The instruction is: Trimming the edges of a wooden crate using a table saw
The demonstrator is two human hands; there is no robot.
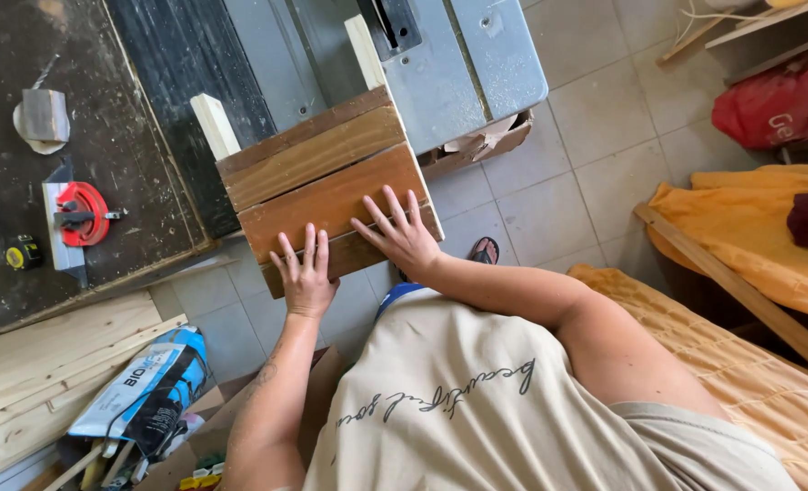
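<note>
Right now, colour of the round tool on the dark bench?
Red, black handle; head view.

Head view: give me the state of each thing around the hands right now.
Left hand: flat, fingers spread, pressing on the panel.
Right hand: flat, fingers spread, on the panel.
Slatted wooden panel: lying tilted across the saw table edge, two pale legs pointing away.
Table saw: blade guard in place; cannot tell if running.
Tape measure: retracted, on the dark bench.

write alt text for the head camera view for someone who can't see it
Seen from above, a person presses the left hand and right hand flat on a slatted wooden panel resting on a grey table saw. A dark workbench with a red tool stands to the left.
</note>
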